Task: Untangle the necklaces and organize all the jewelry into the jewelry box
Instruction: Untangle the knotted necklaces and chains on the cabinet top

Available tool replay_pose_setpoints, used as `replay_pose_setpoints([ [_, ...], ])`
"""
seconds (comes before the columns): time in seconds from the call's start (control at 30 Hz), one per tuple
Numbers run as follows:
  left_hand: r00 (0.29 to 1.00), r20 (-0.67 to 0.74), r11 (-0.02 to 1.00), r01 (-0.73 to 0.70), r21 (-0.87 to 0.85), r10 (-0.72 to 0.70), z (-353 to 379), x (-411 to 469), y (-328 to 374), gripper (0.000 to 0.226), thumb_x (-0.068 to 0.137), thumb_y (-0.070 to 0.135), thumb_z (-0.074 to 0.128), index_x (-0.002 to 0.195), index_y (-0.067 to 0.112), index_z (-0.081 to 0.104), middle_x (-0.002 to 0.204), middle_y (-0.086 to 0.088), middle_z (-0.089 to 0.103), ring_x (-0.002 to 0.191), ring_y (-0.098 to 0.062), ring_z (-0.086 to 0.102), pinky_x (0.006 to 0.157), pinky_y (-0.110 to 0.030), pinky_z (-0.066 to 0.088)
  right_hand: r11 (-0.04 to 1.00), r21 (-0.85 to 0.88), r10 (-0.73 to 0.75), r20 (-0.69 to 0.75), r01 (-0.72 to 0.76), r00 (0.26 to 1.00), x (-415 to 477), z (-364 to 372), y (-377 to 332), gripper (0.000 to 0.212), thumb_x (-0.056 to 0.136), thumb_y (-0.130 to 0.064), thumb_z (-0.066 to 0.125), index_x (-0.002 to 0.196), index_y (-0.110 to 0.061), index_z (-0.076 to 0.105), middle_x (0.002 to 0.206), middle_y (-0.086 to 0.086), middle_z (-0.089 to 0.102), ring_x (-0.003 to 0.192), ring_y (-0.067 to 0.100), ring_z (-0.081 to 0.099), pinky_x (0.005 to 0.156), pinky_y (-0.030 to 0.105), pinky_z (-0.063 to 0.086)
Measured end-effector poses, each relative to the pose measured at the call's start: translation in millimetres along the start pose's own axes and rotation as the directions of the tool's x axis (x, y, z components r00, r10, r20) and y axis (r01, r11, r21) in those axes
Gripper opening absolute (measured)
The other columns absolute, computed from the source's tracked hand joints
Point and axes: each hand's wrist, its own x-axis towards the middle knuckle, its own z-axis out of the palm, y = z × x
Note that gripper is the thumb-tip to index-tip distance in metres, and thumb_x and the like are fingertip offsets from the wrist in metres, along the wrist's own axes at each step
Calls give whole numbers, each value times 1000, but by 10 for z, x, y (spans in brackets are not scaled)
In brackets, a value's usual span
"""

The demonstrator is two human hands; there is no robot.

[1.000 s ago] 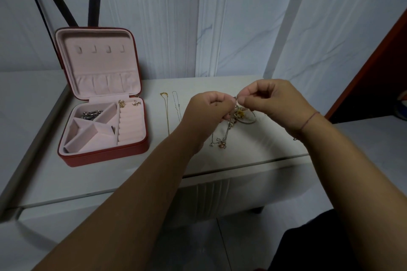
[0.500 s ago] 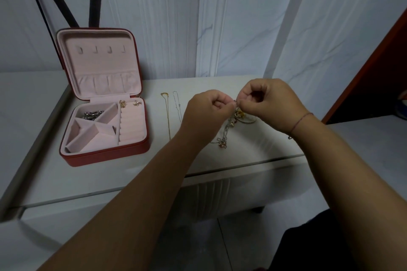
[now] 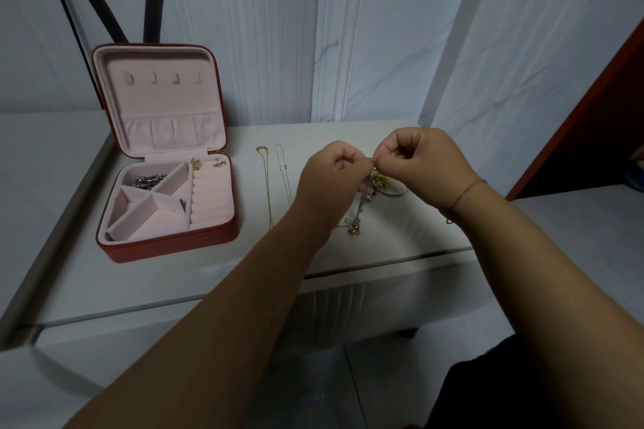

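Both fists closer vs 1 s ago: left hand [image 3: 334, 172] & right hand [image 3: 423, 164] pinching tangled necklaces [image 3: 371, 191], knot lifted higher. Untangling ongoing; jewelry box [image 3: 223, 233] waiting.

Single head-worn view, facing forward and down, close above white table [image 3: 174, 275], wall behind

Thin red wrist string [image 3: 468, 192], bare forearms
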Motion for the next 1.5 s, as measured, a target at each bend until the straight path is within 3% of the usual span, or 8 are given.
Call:
replay_pose_setpoints([
  [0.13, 996, -4, 984, 89, -155, -91, 16, 0, -10, 7, 89, 9, 58, 85, 10, 63, 68, -1, 61, 62, -7, 56, 60, -18, 46, 987, 131, 102, -35, -96, 994, 14, 50, -11, 12, 81, -7, 63, 73, 2, 65, 67, 12, 55, 64, 16, 45, 62, 30, 42],
  [0.3, 937, 214, 765, 349, -542, -275, 23, 21, 19, 13, 96, 12, 51, 86, 9, 58, 70, -2, 55, 62, -8, 51, 60, -20, 43, 897, 387, 198, 81, -214, 977, 14, 28, -26, 17, 84, -4, 61, 69, -12, 61, 55, -7, 52, 52, 4, 46, 54, 15, 38],
  [0.5, 880, 373, 666, 469, -580, -294, 26, 20, 55, 21, 99, 15, 43, 83, 8, 55, 69, -3, 53, 60, -9, 53, 61, -20, 46, 800, 521, 263, 142, -298, 954, 35, 48, -39, 22, 86, -2, 57, 66, -12, 61, 54, -2, 52, 48, 5, 44, 57, 20, 34],
  [0.7, 861, 408, 592, 505, -628, -302, 21, 8, 84, 20, 94, 13, 41, 83, 5, 55, 69, -5, 52, 62, -11, 53, 63, -23, 48, 807, 523, 236, 139, -273, 962, 7, 65, -78, 23, 86, 0, 55, 67, -10, 60, 50, -5, 56, 46, 3, 47, 52, 15, 38],
  [1.0, 892, 334, 632, 452, -630, -306, -60, 40, 104, 21, 95, 13, 41, 76, 9, 49, 71, -6, 52, 64, -13, 54, 65, -25, 46, 686, 612, 381, 157, -393, 911, 64, 14, -31, 20, 88, -8, 55, 69, -14, 55, 63, 0, 50, 53, 7, 43, 55, 19, 35],
  [1.23, 962, 167, 902, 262, -344, -216, -33, 18, 75, 14, 94, 20, 57, 86, 12, 66, 76, 0, 62, 70, -8, 55, 69, -21, 43, 721, 587, 333, 173, -368, 927, 48, 9, -47, 23, 86, -7, 58, 65, -16, 59, 56, -5, 50, 52, 6, 45, 57, 20, 34],
  [1.37, 979, 116, 941, 195, -277, -169, -58, -6, 58, 14, 90, 20, 63, 97, 11, 70, 84, -5, 64, 79, -12, 57, 77, -24, 45, 759, 554, 301, 169, -344, 938, 36, 10, -39, 19, 85, -5, 58, 68, -12, 60, 57, -2, 50, 53, 7, 44, 58, 22, 33],
  [1.5, 989, 70, 967, 142, -210, -130, -73, -6, 66, 9, 88, 17, 63, 92, 12, 70, 80, -3, 65, 76, -10, 57, 72, -21, 46, 809, 493, 277, 159, -320, 947, 23, 13, -26, 17, 84, -5, 60, 68, -11, 61, 51, -5, 48, 55, 9, 42, 58, 23, 33],
])
